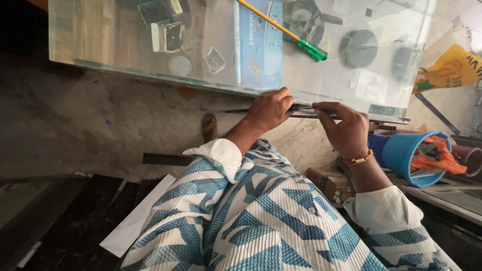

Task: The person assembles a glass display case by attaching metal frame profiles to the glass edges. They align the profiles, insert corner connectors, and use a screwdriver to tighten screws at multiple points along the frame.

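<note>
The person wears a loose shirt [261, 221] of finely ribbed, pleated-looking cloth — off-white, printed all over with angular shapes in mid-blue and teal: triangles, slanted bars and chevrons, each filled with a small grid-like texture. The sleeves are turned back above the wrists, so that the plain off-white inner side shows as a broad cuff on the left arm [217, 155] and on the right arm [382, 206]. Around the right wrist sits a thin bracelet [357, 159] of small orange beads with a few paler ones among them. Both forearms and hands are bare — no gloves, rings or watch to be made out.
</note>
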